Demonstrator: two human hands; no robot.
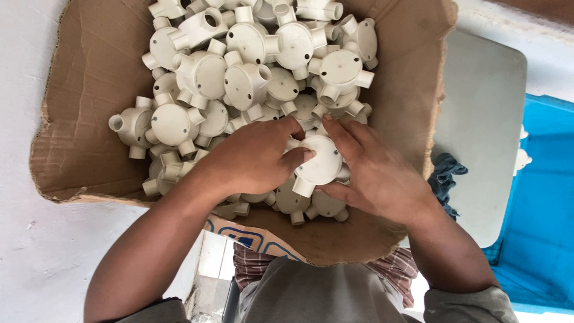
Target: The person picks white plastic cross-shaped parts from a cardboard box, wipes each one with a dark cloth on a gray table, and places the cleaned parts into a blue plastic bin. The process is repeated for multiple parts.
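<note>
A white round plastic junction box (321, 161) with short pipe outlets sits between both my hands, over a heap of the same fittings. My left hand (251, 157) grips its left side, thumb pressed on the lid. My right hand (373, 170) wraps its right side, fingers along the rim. Both hands are inside an open cardboard box (89, 90) that rests on my lap.
Several white junction boxes (239, 72) fill the carton. A pale grey board (484, 119) lies to the right with a dark blue cloth (445, 176) at its edge. A blue surface (544, 209) is at far right and a white wall (24, 239) at left.
</note>
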